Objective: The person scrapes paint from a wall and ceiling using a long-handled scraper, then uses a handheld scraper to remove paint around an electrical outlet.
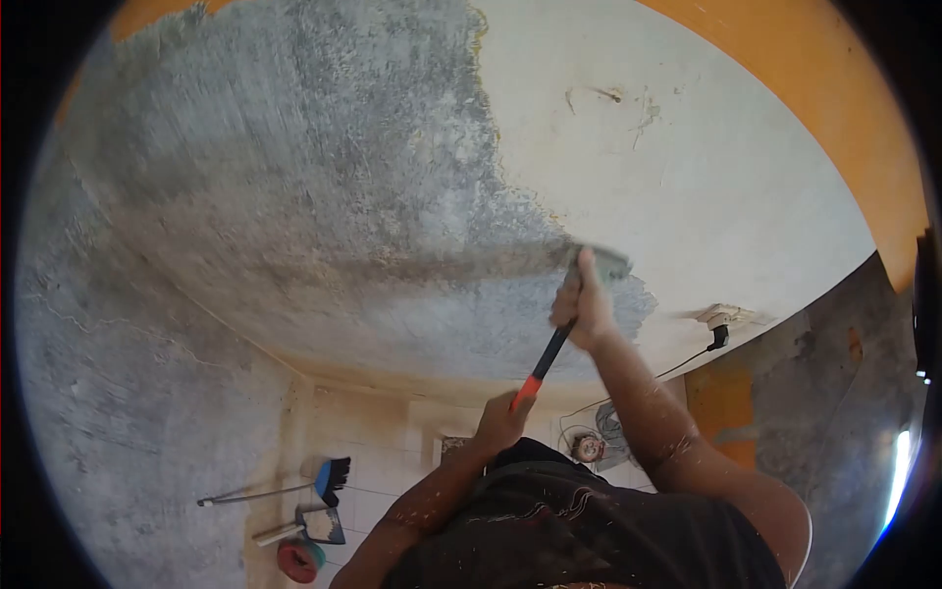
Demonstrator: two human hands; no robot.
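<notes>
A long-handled scraper (551, 351) with a black and red handle slants up toward the wall (589, 177). My right hand (586, 304) is closed around it just below its head, slightly smeared by motion. Lower down, my left hand (501, 424) wraps round the red end of the handle. The scraper's head is blurred and lies against or very close to the wall, at the ragged border between white paint and bare grey plaster (363, 147). Flecks of debris cling to my arms and dark shirt.
A plug with a black cable sits in a wall socket (724, 316) at right. On the tiled floor lie a blue-headed broom (332, 481), a dustpan (322, 525) holding pale debris, a red and green round object (300, 561), and a coiled cable (610, 424).
</notes>
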